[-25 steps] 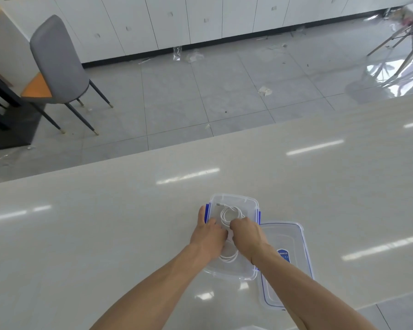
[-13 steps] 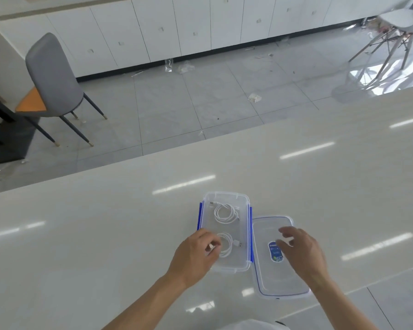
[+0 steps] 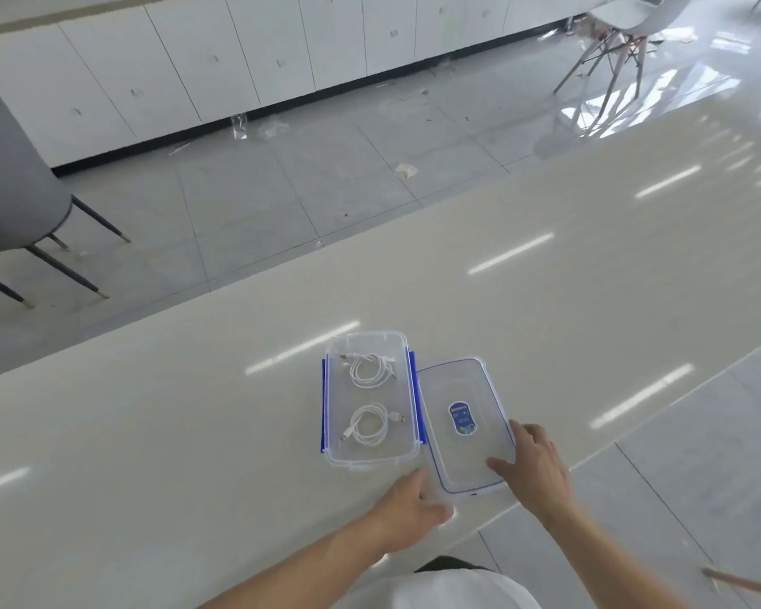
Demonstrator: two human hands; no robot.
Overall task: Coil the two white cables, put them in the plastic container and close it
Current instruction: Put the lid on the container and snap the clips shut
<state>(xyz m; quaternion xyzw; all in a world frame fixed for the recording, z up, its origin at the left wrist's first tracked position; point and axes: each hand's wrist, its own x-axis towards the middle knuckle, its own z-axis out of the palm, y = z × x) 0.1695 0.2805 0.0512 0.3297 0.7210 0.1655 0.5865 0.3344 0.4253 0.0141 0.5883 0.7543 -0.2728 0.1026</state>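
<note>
- Lid of clear plastic with a blue seal line and a small blue label lies flat on the table, just right of the plastic container and touching its right wall.
- Right hand grips the lid's near right corner, thumb on top and fingers along the right edge.
- Left hand sits at the lid's near left corner, just below the container; its fingers look curled against the lid's edge, but I cannot tell whether they really grip it.
- Both white cables are coiled and inside the container: far cable toward the far end, near cable toward the near end, the two apart.
- Coiling and loading look finished; closing is what remains.
- The lid likely handles as light, thin and a little flexible, and slick on the glossy table, so a grip at two corners or both long edges should keep it from bowing or sliding.
- The blue latches along the container's long sides stand folded out, leaving the rim free for the lid.
- One risk: springy coils or a raised plug may catch under the lid, so seat it level before pressing the latches down.
</note>
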